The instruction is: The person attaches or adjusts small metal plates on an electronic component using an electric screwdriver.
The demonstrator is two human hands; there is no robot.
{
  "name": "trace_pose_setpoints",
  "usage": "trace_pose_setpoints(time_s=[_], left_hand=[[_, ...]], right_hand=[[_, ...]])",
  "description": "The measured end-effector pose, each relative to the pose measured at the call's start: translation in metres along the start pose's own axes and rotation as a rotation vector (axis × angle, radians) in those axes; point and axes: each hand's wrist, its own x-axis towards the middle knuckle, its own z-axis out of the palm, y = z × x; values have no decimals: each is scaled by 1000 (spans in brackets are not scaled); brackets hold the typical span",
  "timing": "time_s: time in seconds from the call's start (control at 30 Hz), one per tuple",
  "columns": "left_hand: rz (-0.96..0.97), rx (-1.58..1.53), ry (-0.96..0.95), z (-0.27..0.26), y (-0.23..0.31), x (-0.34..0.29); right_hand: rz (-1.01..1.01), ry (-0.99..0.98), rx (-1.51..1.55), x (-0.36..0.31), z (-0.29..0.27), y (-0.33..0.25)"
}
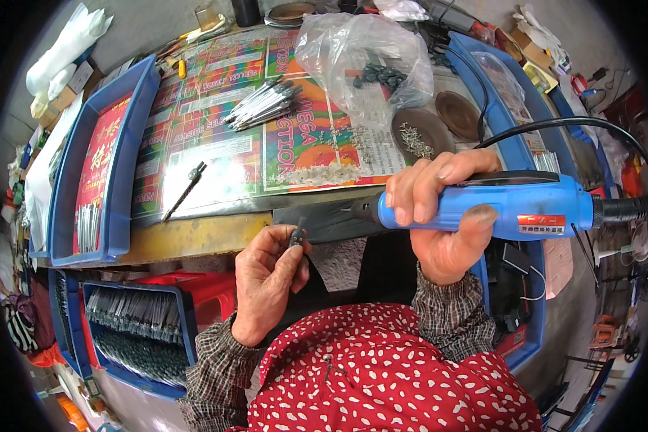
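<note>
At the far left, a long blue plastic tray [126, 137] with a red printed sheet inside lies along the worktop [194, 237]. Just right of it, a slim dark metal rod [184, 191] lies loose on the colourful printed poster [216, 151], its long axis slanting from lower left to upper right. Below the worktop edge, the left hand [266, 281] has its grip pinched narrow on a small dark metal part [297, 235], held upright between thumb and fingertips. To its right, the right hand [443, 216] is wrapped fully around a blue corded electric screwdriver [511, 205]; the tool lies nearly level, its dark nose pointing left toward the small part and stopping just beside it, its black cable [554, 126] trailing off right.
</note>
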Motion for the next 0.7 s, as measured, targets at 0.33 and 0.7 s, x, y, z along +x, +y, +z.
trace_pose_setpoints(time_s=[0.33,0.7], left_hand=[[-28,-126,103,4,-14,-17],[-141,-258,135,8,-19,-21]], right_hand=[[104,-103,-131,-6,10,1],[125,-88,30,-7,20,6]])
